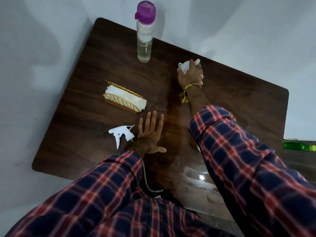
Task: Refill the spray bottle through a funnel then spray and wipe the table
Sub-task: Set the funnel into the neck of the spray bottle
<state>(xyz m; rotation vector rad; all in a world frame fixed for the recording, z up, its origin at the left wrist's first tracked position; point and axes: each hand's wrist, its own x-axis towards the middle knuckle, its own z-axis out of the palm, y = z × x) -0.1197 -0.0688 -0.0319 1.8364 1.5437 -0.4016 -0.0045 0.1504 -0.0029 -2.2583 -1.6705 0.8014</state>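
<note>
Funnel (185,66) in right hand's (189,74) closed grip; left hand (151,134) flat, open (bottle (145,34) print unreadable).

Views available: I have one only, the head camera; no second view shares the scene.
Position: worn on the person's head, above the near edge of the table (71,117).
Facing: forward and steeply down; I see both plaid sleeves running away from the lens.
Lens: wide-angle; table edges skew, walls bend at the frame sides.
Nearness: sleeves fill the lower frame; left hand (151,134) mid-frame, right hand (189,74) farther.
Beyond the fingertips: the far table edge, then the wall.
</note>
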